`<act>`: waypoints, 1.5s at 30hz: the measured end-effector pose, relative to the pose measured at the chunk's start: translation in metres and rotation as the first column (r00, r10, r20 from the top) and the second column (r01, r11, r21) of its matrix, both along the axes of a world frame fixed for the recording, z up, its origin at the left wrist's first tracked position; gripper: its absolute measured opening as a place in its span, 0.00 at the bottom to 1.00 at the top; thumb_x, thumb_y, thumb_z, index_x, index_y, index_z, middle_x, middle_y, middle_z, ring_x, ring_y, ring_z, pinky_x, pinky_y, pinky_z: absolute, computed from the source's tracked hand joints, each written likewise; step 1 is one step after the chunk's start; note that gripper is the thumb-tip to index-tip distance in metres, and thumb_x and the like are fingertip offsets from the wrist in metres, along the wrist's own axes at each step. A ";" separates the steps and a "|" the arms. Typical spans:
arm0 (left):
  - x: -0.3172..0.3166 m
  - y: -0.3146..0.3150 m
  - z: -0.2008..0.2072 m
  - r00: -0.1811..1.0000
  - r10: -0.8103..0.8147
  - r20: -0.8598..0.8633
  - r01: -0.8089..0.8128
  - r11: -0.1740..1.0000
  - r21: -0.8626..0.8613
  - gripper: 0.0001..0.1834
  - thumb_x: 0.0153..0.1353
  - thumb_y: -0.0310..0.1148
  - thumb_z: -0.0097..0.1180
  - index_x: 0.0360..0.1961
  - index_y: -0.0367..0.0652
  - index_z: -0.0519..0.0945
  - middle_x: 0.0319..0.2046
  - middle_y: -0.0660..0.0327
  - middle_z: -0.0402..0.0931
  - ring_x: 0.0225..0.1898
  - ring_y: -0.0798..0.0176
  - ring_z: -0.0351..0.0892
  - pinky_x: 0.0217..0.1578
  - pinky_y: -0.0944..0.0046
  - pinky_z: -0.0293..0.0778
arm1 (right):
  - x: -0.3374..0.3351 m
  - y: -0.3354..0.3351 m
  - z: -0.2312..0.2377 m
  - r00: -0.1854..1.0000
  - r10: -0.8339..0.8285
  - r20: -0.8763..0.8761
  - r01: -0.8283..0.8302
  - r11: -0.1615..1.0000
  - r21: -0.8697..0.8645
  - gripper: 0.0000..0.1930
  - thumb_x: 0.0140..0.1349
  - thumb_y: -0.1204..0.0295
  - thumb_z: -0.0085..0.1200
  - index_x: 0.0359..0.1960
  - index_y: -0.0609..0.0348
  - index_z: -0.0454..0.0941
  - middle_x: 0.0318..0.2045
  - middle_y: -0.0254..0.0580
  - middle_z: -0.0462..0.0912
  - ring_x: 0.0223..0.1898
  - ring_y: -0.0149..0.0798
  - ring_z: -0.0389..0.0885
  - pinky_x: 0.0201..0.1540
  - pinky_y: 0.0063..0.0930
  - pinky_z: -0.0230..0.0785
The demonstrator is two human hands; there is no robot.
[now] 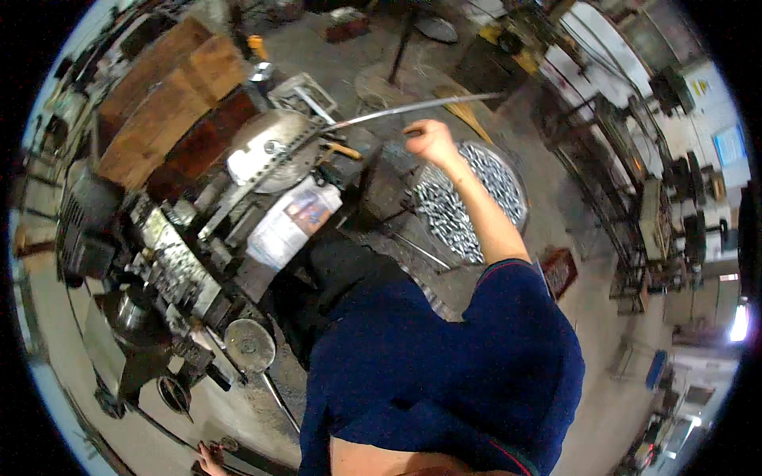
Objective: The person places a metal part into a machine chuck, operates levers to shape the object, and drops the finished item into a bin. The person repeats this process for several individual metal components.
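Observation:
My right hand [432, 141] reaches out, bare-armed, just past the left rim of a wide round pan [520, 170]. Its fingers are curled in; what they hold, if anything, is too small to make out. Many small shiny metal pieces [454, 208] fill the pan. Just beyond the hand runs a long metal lever bar [381, 113], apart from it, crossing a round metal disc [274, 170] on the machine. At the lower left edge, my left hand [211, 460] is partly visible, its fingers around a dark rod [167, 432].
Printed paper [295, 222] lies on the machine beside my dark-trousered legs. Wooden boards [171, 95] stand at the far left. A round plate on a stem [250, 346] is at my left. A reddish box [559, 272] sits right of the pan, with metal racks [591, 151] beyond.

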State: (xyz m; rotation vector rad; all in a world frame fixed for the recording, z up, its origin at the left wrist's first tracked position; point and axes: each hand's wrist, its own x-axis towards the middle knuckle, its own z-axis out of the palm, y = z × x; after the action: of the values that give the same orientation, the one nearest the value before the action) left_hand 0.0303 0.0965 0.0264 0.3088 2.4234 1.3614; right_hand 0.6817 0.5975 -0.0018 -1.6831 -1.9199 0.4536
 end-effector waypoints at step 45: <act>0.171 0.247 0.099 0.580 -0.784 -0.223 0.810 0.584 0.053 0.18 0.59 0.42 0.51 0.29 0.33 0.79 0.16 0.58 0.74 0.19 0.68 0.70 0.21 0.65 0.66 | -0.330 -0.134 0.123 0.089 0.995 0.051 -0.930 0.064 0.363 0.13 0.36 0.70 0.55 0.24 0.64 0.73 0.35 0.52 0.70 0.34 0.53 0.73 0.33 0.42 0.69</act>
State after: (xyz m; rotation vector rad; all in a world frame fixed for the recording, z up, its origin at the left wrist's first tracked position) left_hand 0.2010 0.3434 0.1258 1.4327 1.8364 1.0746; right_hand 0.3516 0.4631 0.1217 0.2270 -2.5206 0.7042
